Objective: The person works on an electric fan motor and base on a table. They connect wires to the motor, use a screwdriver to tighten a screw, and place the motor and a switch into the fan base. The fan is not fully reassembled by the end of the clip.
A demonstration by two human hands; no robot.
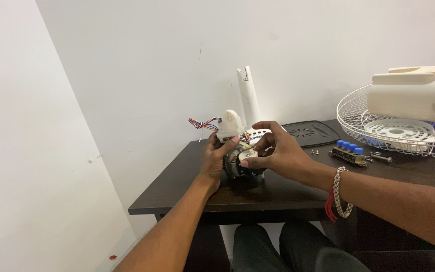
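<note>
Near the tabletop's (177, 189) front left corner, your left hand (212, 158) grips the fan motor (240, 168) while your right hand (278, 153) pinches its white cap (248, 155); coloured wires (205, 124) trail left, blue-buttoned switch block (349, 152) lies right.

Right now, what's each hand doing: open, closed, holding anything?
Left hand: closed around the fan motor, steadying it on the table.
Right hand: closed on the same motor, fingertips pinching a small white part at its front.
</note>
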